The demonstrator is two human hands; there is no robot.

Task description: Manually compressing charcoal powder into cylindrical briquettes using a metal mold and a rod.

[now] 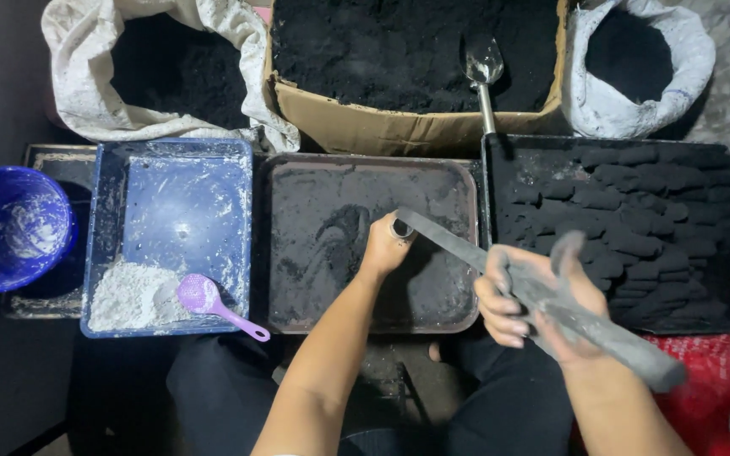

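Observation:
My left hand point(386, 245) hovers over a dark tray point(297, 287) dusted with black powder and grips the far open end of a long grey metal tube point(454, 243). My right hand point(530, 295) is closed around the same tube further down, and the tube's thick blackened near end point(635, 355) sticks out toward the lower right. The tube runs on a slant from the middle tray to my right knee. Both hands are smeared with black dust.
A blue tray point(171, 203) on the left holds grey-white powder and a purple scoop point(204, 297); a blue bowl point(10, 226) sits beside it. The right tray point(500, 169) holds several black cylindrical pieces. Behind stand a cardboard box point(382, 127) of black powder with a metal scoop point(483, 63), plus two white sacks.

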